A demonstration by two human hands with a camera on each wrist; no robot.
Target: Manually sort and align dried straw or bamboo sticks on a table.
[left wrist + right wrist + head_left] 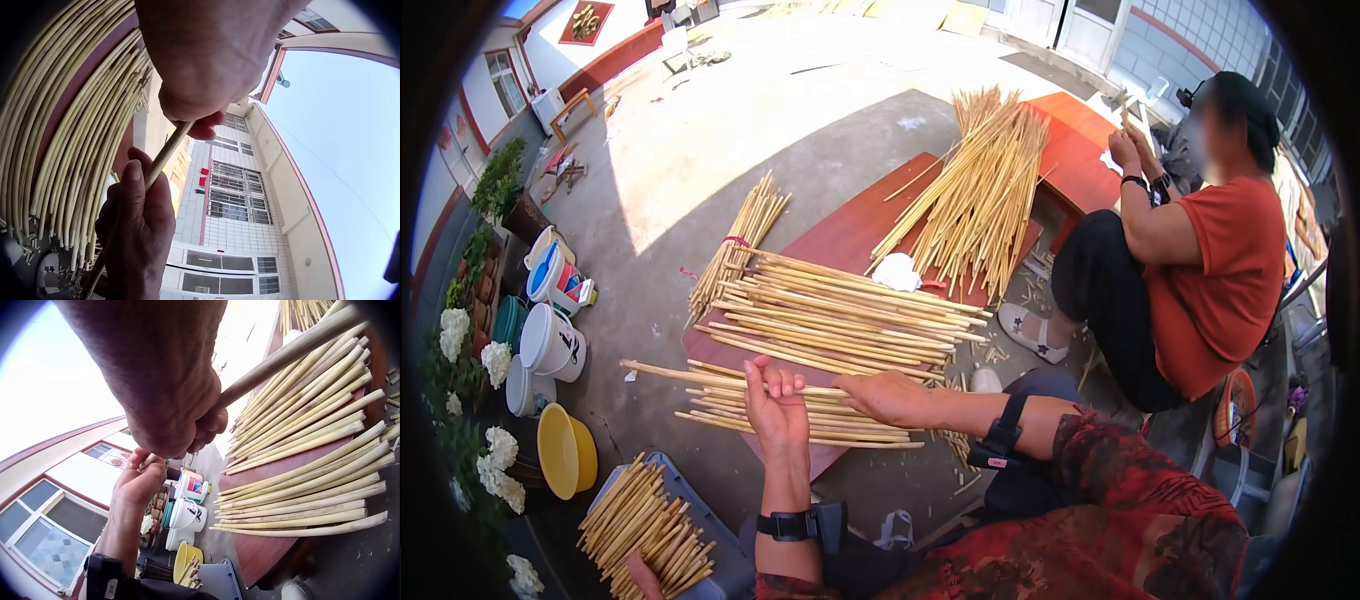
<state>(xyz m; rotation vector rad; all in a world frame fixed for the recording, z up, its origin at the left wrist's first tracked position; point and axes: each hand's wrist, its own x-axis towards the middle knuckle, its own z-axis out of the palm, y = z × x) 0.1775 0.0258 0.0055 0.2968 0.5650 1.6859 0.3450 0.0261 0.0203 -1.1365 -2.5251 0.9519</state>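
One pale stick is held above the rows of sticks in the head view. My left hand has its palm turned up and its fingers curled round the stick's middle. Just right of it, my right hand grips the same stick, its palm hiding part of it. In the left wrist view the stick runs between my left hand and my right hand. The right wrist view shows the stick passing out of my right hand, with my left hand below.
Sticks lie in rows on a red-brown board. Behind are a tied bundle and a large pile. A blue-grey tray with short sticks, a yellow basin and buckets stand left. A person sits right.
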